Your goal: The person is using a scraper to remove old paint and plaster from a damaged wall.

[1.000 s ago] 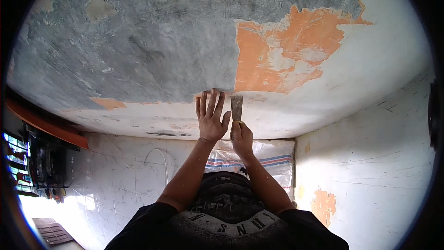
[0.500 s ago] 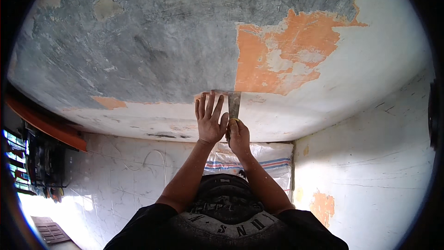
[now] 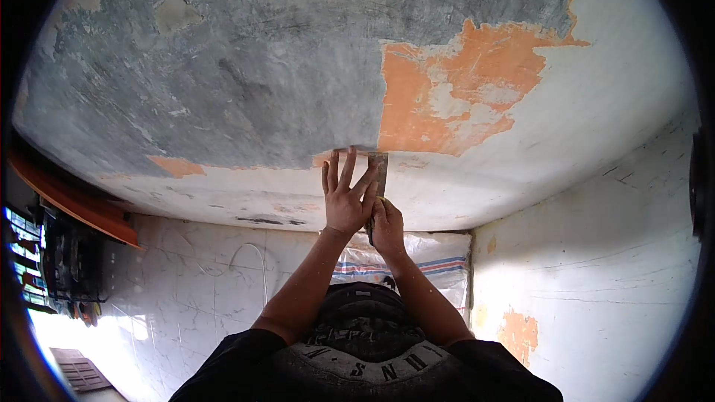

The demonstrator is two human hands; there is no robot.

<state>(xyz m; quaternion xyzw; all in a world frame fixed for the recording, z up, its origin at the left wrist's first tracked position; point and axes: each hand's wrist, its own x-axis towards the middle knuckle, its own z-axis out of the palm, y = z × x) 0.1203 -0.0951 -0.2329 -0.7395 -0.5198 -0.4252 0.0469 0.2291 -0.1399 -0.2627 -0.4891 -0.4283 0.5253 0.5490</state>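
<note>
A paint scraper (image 3: 380, 171) with a flat, dull metal blade points up against the wall, its tip at the lower edge of the bare patches. My right hand (image 3: 387, 226) is closed around its handle, most of which the fingers hide. Close beside it, my left hand (image 3: 346, 201) is open with fingers spread, and its index finger overlaps the blade's left side. The wall in front carries a large bare grey area (image 3: 261, 74), an orange layer (image 3: 408, 97) to the right of it, and white paint (image 3: 491, 171) below and further right.
A white plastic sheet with blue and red stripes (image 3: 439, 257) hangs behind my arms. A curved orange edge (image 3: 71, 197) juts out at the left, above dark objects (image 3: 71, 260). A white side wall (image 3: 588, 253) stands at the right. A pale cable (image 3: 262, 260) loops at lower left.
My left hand has shifted slightly right, so its index finger now overlaps the scraper's blade. The scraper and right hand sit marginally lower in the picture.
</note>
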